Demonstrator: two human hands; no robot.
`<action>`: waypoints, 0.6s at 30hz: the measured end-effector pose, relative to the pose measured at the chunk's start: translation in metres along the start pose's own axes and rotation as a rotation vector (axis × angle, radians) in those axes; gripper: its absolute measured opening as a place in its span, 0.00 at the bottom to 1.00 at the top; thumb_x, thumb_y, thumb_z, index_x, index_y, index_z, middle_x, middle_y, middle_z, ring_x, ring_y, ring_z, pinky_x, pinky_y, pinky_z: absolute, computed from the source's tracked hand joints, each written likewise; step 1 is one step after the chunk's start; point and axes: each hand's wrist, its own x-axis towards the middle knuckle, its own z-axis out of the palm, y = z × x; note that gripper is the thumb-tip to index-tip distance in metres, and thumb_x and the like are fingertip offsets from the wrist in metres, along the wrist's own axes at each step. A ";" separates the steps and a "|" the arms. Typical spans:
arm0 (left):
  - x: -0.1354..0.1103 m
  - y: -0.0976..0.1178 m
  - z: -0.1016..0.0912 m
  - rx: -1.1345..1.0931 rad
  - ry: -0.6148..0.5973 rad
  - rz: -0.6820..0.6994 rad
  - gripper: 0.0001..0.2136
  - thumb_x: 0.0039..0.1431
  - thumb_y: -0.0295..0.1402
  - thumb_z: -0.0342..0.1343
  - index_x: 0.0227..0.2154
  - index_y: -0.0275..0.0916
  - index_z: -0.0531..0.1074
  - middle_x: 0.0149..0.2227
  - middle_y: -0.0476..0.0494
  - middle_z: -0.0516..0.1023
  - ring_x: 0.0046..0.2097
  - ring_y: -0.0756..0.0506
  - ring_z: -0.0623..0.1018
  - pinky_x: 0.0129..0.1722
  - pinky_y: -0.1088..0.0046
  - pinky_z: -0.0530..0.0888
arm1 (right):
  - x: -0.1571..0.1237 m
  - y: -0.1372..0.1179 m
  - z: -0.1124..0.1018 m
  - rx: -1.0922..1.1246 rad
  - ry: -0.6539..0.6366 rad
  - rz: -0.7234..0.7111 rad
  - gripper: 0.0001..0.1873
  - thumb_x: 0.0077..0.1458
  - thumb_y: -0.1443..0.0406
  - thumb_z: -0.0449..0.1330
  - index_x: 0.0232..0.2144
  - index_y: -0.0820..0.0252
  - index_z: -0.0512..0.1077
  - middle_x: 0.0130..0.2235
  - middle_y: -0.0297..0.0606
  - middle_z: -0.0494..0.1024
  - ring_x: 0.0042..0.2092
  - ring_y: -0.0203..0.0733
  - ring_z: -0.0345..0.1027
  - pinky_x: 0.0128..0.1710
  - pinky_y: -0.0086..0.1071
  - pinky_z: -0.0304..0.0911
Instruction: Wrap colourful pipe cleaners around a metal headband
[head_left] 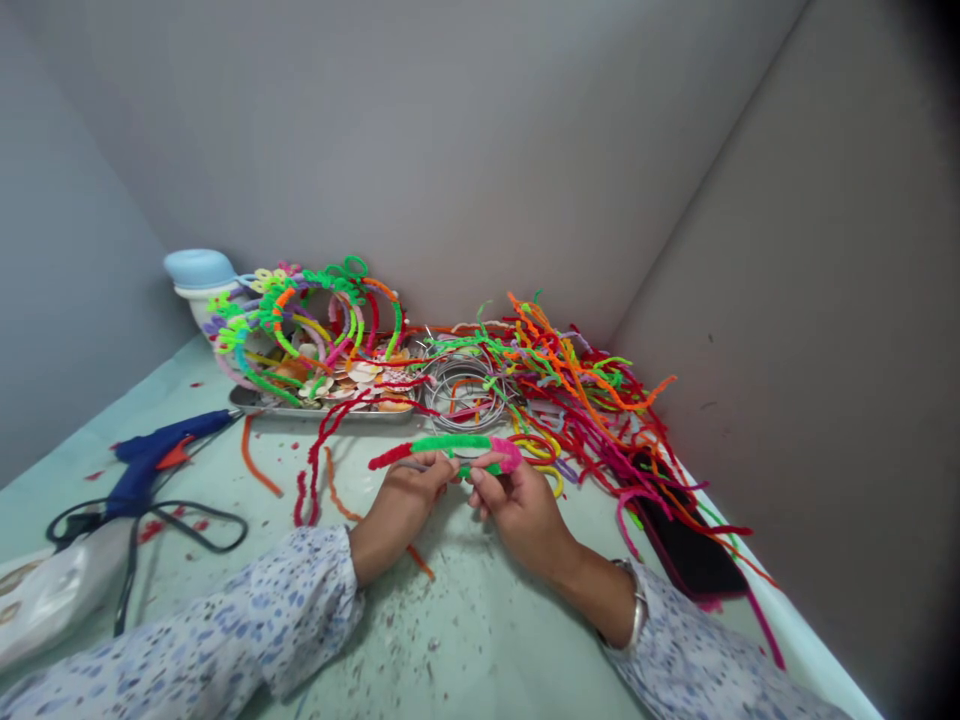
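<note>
Over the middle of the table I hold a bent band wrapped in fuzzy pipe cleaner (450, 442), red at its left end, green along the top and pink at the right bend. My left hand (409, 500) is closed, thumb and fingers pinching its lower side. Close beside it, my right hand (517, 505) is also closed, gripping the pink bend and a short green stretch. Fingers partly hide the lower side, where bare grey wire seems to show. An orange pipe cleaner (337, 490) lies behind and under my left wrist.
At the back stands a metal tray (337, 412) with shells and several wrapped hoops (322, 310), beside a blue-lidded bottle (201, 270). Coiled wire (469, 395) and a pipe cleaner heap (585, 380) lie rightward, near a phone (697, 545). A corded blue glue gun (150, 460) lies left.
</note>
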 end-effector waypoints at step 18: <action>0.003 -0.004 0.000 -0.080 -0.074 0.022 0.15 0.53 0.40 0.53 0.17 0.39 0.59 0.17 0.55 0.56 0.20 0.53 0.54 0.22 0.72 0.50 | 0.000 -0.005 0.000 0.051 -0.008 0.024 0.10 0.58 0.58 0.56 0.39 0.58 0.66 0.24 0.29 0.72 0.24 0.34 0.67 0.25 0.27 0.64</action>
